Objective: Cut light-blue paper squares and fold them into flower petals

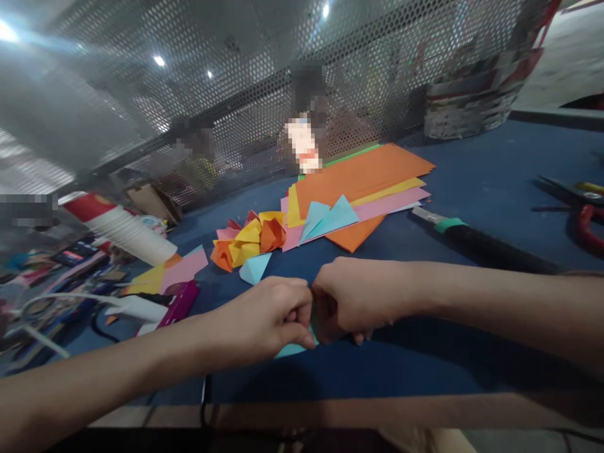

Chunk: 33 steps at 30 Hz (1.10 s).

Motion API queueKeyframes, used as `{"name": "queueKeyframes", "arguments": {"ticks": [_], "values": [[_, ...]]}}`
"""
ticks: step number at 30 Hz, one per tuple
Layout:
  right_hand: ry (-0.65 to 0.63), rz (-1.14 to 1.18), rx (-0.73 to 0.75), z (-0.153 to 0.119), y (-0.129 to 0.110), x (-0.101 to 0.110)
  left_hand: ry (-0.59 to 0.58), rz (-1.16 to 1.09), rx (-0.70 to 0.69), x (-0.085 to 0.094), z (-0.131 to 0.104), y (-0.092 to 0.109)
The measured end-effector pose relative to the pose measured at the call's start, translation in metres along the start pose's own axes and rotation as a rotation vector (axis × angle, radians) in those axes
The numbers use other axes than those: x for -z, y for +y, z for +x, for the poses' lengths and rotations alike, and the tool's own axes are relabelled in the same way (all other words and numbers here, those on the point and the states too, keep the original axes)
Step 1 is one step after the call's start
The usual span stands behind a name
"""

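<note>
Both my hands meet low over the blue table, around a piece of light blue paper (293,350). My left hand (278,314) is closed, with thumb and fingers pinched on the paper's edge. Knuckle to knuckle beside it, my right hand (346,299) curls down with its fingers closed at the same paper; much of the paper is hidden under the hands. Just beyond lie a folded light blue paper piece (255,268) and a cluster of folded orange, yellow and pink paper pieces (248,241). More folded light blue paper (330,219) rests on the coloured sheets.
A stack of coloured paper sheets (363,173) lies behind my hands. To the right are a black-handled tool (491,246) and red-handled pliers (587,226). Stacked paper cups (127,229), a white plug (141,309) and cables are at left. A woven basket (472,104) stands by the perforated metal panel.
</note>
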State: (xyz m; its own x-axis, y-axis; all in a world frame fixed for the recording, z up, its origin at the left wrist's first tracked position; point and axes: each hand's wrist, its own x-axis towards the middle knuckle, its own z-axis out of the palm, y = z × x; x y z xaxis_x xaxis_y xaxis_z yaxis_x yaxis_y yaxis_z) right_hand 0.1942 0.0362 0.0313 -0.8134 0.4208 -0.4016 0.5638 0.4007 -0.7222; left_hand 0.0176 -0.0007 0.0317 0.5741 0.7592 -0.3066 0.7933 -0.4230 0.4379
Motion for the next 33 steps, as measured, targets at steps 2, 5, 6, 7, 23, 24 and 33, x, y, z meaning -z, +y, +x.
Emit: {"name": "queueKeyframes", "arguments": {"ticks": [2,5,6,7,23,24,33], "values": [[0.004,-0.012,0.001,0.000,0.000,0.000,0.000,0.020,-0.114,0.000,-0.002,-0.003],[0.003,-0.012,-0.008,0.000,-0.001,-0.001,-0.012,0.065,-0.254,0.000,-0.006,-0.006],[0.004,-0.013,-0.012,0.001,-0.001,-0.001,-0.012,0.084,-0.291,0.000,-0.007,-0.007],[0.003,-0.019,-0.017,0.001,-0.002,-0.001,-0.010,0.102,-0.323,0.001,-0.007,-0.008],[0.002,-0.015,-0.035,0.002,0.000,-0.001,0.068,0.113,-0.566,-0.006,-0.021,-0.032],[0.000,-0.017,-0.035,0.002,0.000,-0.001,0.071,0.109,-0.570,-0.006,-0.022,-0.034],[0.000,-0.027,-0.020,0.002,0.002,-0.001,0.055,0.141,-0.547,-0.006,-0.031,-0.042]]}}
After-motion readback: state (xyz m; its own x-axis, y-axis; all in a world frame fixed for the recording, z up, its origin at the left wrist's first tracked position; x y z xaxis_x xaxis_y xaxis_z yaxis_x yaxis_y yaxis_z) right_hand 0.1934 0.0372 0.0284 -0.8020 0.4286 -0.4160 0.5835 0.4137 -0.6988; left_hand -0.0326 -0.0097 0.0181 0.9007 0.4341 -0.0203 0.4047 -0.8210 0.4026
